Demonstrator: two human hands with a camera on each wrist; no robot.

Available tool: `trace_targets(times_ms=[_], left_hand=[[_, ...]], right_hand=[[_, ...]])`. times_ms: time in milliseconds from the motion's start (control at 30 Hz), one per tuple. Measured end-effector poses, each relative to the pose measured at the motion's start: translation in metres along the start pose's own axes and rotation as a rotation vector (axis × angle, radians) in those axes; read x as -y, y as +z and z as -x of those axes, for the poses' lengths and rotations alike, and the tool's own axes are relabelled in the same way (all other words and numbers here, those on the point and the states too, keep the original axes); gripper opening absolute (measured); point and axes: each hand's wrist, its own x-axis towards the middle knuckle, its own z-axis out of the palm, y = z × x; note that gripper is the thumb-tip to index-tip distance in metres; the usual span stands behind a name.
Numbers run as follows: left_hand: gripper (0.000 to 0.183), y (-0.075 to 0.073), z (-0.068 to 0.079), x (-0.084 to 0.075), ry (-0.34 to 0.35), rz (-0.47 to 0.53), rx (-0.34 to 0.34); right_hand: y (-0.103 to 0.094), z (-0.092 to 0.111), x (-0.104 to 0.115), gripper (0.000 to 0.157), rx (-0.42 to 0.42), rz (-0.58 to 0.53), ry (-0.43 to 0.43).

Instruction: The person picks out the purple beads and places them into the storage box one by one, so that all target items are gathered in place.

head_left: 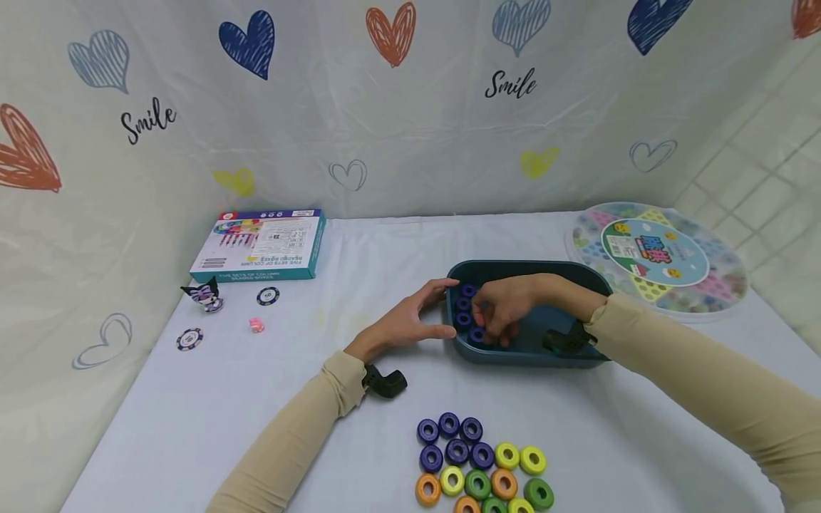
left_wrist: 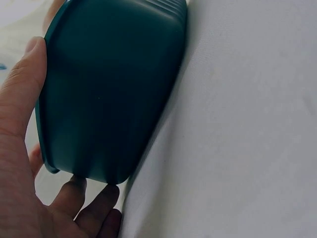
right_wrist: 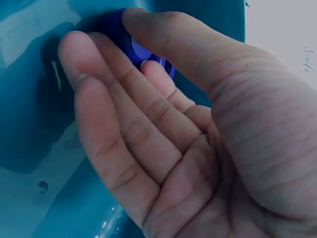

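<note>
A dark teal plastic tray [head_left: 539, 360] stands on the white-covered table. My left hand [head_left: 413, 317] grips its left end, thumb and fingers spread to the two corners; in the left wrist view the thumb lies along the rim and fingertips touch the side wall. Inside, a column of purple rings [head_left: 463, 304] lines the left wall. My right hand [head_left: 513, 303] reaches into the tray over the near end of that column. In the right wrist view its thumb and fingers pinch a purple ring [right_wrist: 141, 51], partly hidden by them.
Nearer me lie several loose purple rings [head_left: 457, 452], yellow rings [head_left: 507, 456], orange rings [head_left: 427, 490] and green rings [head_left: 539, 493]. At the back left are a boxed game [head_left: 256, 246], a small figurine [head_left: 205, 294] and poker chips [head_left: 268, 296]. A round game board [head_left: 654, 253] stands back right.
</note>
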Motion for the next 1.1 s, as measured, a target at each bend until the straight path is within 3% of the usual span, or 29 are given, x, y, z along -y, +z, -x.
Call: trace_targets(times_ms=[233, 567, 900, 1100], left_hand=[[0.074, 0.0, 0.0, -0.001, -0.016, -0.003, 0.001], [0.073, 0.0, 0.0, -0.001, -0.035, -0.008, -0.002], [0.075, 0.0, 0.0, -0.002, -0.055, -0.013, 0.002], [0.074, 0.001, 0.0, -0.003, -0.05, -0.008, -0.002]], right_hand=[[0.001, -0.001, 0.005, 0.015, -0.006, 0.002, -0.053], [-0.001, -0.001, 0.009, 0.015, -0.012, -0.015, -0.098], [0.006, 0.016, 0.017, 0.012, -0.169, 0.103, -0.121], [0.028, 0.038, 0.03, 0.008, -0.407, 0.205, -0.266]])
